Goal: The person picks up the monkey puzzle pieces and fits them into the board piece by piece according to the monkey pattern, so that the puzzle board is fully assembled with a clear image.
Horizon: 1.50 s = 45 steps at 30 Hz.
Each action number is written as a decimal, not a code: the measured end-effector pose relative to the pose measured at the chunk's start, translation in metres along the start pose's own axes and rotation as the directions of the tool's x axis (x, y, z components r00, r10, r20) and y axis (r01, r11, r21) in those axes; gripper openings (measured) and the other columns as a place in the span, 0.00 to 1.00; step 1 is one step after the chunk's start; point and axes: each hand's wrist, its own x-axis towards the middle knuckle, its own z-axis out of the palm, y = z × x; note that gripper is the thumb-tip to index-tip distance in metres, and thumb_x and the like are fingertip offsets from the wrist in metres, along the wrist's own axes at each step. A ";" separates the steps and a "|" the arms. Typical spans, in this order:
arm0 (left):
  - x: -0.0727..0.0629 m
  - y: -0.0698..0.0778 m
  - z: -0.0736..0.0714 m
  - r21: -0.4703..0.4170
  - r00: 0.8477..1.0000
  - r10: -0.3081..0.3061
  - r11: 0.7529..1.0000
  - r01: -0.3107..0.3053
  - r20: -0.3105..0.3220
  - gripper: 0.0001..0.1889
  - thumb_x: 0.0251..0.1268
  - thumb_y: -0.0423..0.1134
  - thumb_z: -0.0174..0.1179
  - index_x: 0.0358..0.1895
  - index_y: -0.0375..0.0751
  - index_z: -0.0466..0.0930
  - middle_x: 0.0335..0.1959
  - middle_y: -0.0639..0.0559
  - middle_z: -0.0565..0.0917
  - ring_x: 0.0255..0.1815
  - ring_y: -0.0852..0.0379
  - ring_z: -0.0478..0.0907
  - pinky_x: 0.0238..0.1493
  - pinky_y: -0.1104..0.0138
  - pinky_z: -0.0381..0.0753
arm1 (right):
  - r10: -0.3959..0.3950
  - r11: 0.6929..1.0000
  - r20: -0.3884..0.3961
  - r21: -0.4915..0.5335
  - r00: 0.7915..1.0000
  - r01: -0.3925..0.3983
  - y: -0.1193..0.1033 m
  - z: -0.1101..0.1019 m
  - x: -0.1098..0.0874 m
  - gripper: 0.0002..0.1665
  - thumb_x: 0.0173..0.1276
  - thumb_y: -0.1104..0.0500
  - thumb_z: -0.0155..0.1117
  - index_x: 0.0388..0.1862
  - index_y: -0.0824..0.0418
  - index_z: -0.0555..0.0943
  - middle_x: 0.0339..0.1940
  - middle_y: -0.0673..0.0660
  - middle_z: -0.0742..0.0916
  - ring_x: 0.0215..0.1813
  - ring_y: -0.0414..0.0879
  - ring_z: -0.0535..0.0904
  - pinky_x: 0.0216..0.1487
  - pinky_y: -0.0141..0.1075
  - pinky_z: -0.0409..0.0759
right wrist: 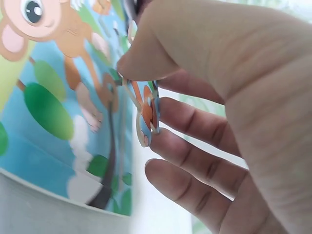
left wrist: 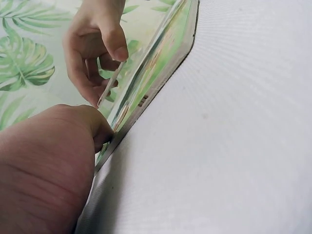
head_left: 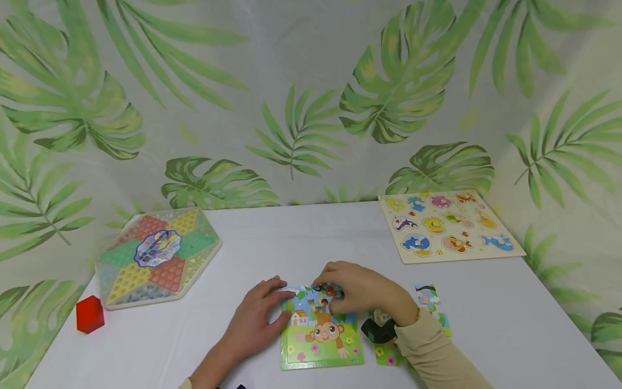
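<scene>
A jigsaw board [head_left: 323,351] with a cartoon monkey on green and blue lies on the white table. My left hand [head_left: 259,313] rests at its left edge, fingers relaxed and spread, the tips over the rim. Above the board's upper right part, my right hand [head_left: 359,286] pinches a puzzle piece [right wrist: 145,109] between thumb and fingers. That piece shows orange and blue and is tilted on edge, close over the board. In the left wrist view the piece [left wrist: 111,85] appears edge-on in the right hand. The right hand covers the board's upper right corner.
Loose puzzle pieces [head_left: 387,356] lie right of the board, partly under the right forearm; others [head_left: 427,294] sit farther right. A hexagonal Chinese checkers box [head_left: 167,275] and a red block [head_left: 89,314] are at left. A wooden sea-animal peg puzzle [head_left: 447,227] lies at back right.
</scene>
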 end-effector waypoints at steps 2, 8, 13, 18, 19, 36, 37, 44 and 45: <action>0.000 0.000 0.000 -0.003 1.000 -0.004 1.000 0.004 0.003 0.18 0.58 0.39 0.73 0.53 0.51 0.87 0.62 0.49 0.82 0.70 0.44 0.75 0.68 0.43 0.75 | 0.004 1.000 -0.002 -0.005 1.000 -0.004 -0.001 0.003 0.001 0.28 0.56 0.59 0.69 0.60 0.54 0.85 0.52 0.46 0.85 0.48 0.39 0.78 0.52 0.33 0.82; 0.000 0.002 -0.002 -0.013 0.999 -0.029 0.999 0.030 0.040 0.18 0.59 0.39 0.72 0.54 0.49 0.87 0.63 0.47 0.82 0.71 0.43 0.74 0.69 0.42 0.74 | 0.005 1.000 0.003 -0.013 1.000 -0.005 -0.004 0.010 0.003 0.27 0.57 0.58 0.70 0.59 0.54 0.86 0.52 0.47 0.85 0.47 0.38 0.78 0.51 0.32 0.81; -0.001 0.003 -0.002 -0.012 0.998 -0.035 0.999 0.035 0.048 0.17 0.60 0.38 0.71 0.54 0.48 0.87 0.63 0.47 0.81 0.71 0.43 0.74 0.69 0.42 0.74 | -0.021 0.999 -0.016 -0.044 1.000 0.021 -0.005 0.016 0.004 0.25 0.58 0.58 0.70 0.57 0.54 0.86 0.50 0.47 0.85 0.44 0.37 0.76 0.47 0.30 0.80; -0.001 0.001 0.000 -0.003 1.000 -0.017 1.000 0.017 0.024 0.17 0.59 0.39 0.72 0.53 0.49 0.87 0.62 0.48 0.82 0.70 0.43 0.75 0.68 0.43 0.75 | -0.044 0.997 -0.048 -0.071 0.998 0.040 -0.004 0.018 0.005 0.25 0.57 0.60 0.69 0.56 0.54 0.87 0.49 0.48 0.85 0.43 0.37 0.74 0.45 0.28 0.79; -0.001 0.001 0.000 -0.003 1.000 -0.014 1.000 0.014 0.019 0.17 0.59 0.39 0.72 0.53 0.49 0.87 0.62 0.48 0.82 0.70 0.43 0.75 0.68 0.43 0.75 | -0.050 0.996 -0.053 -0.073 0.997 0.046 -0.005 0.018 0.006 0.25 0.57 0.60 0.68 0.56 0.54 0.87 0.49 0.48 0.85 0.43 0.37 0.74 0.44 0.28 0.78; 0.001 0.000 -0.002 -0.005 0.999 -0.028 1.000 0.028 0.031 0.17 0.60 0.41 0.72 0.54 0.52 0.87 0.63 0.50 0.82 0.72 0.45 0.74 0.69 0.44 0.74 | -0.065 0.997 -0.051 -0.033 0.997 0.063 -0.007 0.020 0.006 0.25 0.58 0.65 0.67 0.57 0.58 0.87 0.45 0.50 0.83 0.40 0.37 0.70 0.41 0.26 0.73; 0.001 0.000 -0.002 -0.002 0.999 -0.031 1.000 0.031 0.035 0.17 0.60 0.42 0.72 0.54 0.52 0.87 0.63 0.50 0.82 0.72 0.45 0.74 0.70 0.44 0.74 | -0.069 0.997 -0.049 -0.042 0.996 0.067 -0.006 0.020 0.006 0.24 0.59 0.64 0.67 0.57 0.58 0.87 0.46 0.50 0.83 0.40 0.37 0.70 0.41 0.26 0.72; 0.000 -0.001 -0.001 -0.010 0.996 -0.062 0.998 0.063 0.065 0.17 0.61 0.42 0.71 0.54 0.54 0.87 0.64 0.52 0.81 0.73 0.47 0.72 0.72 0.45 0.72 | -0.092 0.994 -0.026 -0.058 0.995 0.090 -0.004 0.019 0.005 0.24 0.64 0.64 0.68 0.60 0.58 0.86 0.48 0.51 0.83 0.42 0.37 0.71 0.44 0.27 0.74; -0.001 -0.001 -0.001 -0.012 0.996 -0.064 0.998 0.065 0.066 0.17 0.61 0.42 0.71 0.54 0.53 0.86 0.64 0.52 0.81 0.74 0.47 0.72 0.72 0.45 0.72 | -0.093 0.994 -0.023 -0.057 0.995 0.091 -0.004 0.019 0.004 0.24 0.65 0.64 0.68 0.61 0.58 0.86 0.48 0.51 0.84 0.42 0.37 0.71 0.45 0.27 0.75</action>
